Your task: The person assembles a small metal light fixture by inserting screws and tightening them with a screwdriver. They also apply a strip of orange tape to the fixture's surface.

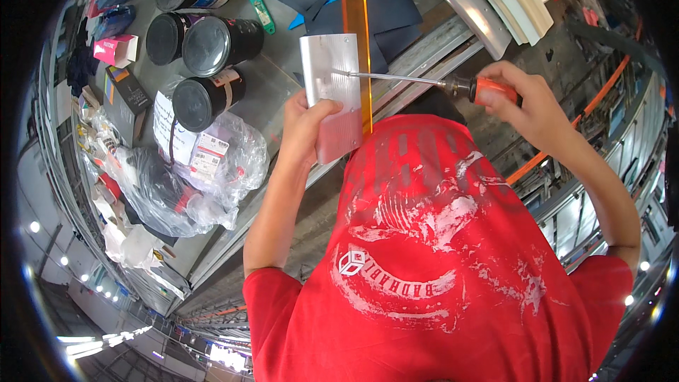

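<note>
My left hand [304, 127] is closed on a silver ribbed aluminium squeegee holder [322, 64], thumb across its front face and fingers mostly hidden behind. The holder stands at a slight tilt in front of my red shirt. Right beside it runs a long amber see-through strip [364, 49], reaching from the far edge down to the shirt. A screwdriver [407, 78] with an orange and black handle is gripped in my right hand [520, 99]. Its long shaft points left across the strip, and the tip meets the holder's face near the middle.
Several black lidded tubs [216, 46] stand on the grey table at left, near a green cutter [261, 10]. Dark sheets [396, 14] lie beyond the holder. Clear plastic bags [233, 159] and a dark box [127, 102] sit nearer left. Long metal profiles [467, 0] extend at far right.
</note>
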A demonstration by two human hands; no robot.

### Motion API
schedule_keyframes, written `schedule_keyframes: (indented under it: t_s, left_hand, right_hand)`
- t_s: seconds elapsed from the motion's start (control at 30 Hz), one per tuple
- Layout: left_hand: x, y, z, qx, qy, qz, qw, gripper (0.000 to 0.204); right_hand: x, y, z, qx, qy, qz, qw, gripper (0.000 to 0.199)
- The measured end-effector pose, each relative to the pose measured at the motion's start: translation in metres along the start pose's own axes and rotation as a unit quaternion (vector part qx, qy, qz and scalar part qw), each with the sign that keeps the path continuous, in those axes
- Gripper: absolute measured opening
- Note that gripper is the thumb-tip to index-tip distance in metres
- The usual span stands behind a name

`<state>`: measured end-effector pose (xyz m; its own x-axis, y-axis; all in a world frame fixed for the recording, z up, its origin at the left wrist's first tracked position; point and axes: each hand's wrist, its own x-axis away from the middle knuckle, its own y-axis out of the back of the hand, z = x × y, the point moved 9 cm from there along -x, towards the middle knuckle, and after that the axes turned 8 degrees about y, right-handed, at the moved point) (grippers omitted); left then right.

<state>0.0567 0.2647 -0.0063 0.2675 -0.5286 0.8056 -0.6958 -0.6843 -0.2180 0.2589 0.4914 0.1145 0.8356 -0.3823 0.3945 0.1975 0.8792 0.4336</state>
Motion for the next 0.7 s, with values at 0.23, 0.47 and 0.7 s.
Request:
schedule_keyframes:
  t_s: [0.23,0.47,0.7]
  left_hand:
    - [0.002,0.003,-0.002,-0.017,-0.014,-0.031,0.999,0.029]
    - [0.005,-0.002,-0.006,-0.056,-0.031,-0.038,0.997,0.03]
    - [0.005,-0.005,-0.006,-0.067,-0.033,-0.04,0.996,0.031]
  right_hand:
    - [0.002,0.0,0.023,0.095,0.073,-0.014,0.993,0.035]
    - [0.003,-0.004,0.012,0.071,-0.118,0.116,0.984,0.031]
    - [0.006,0.008,0.037,0.191,0.09,-0.041,0.977,0.031]
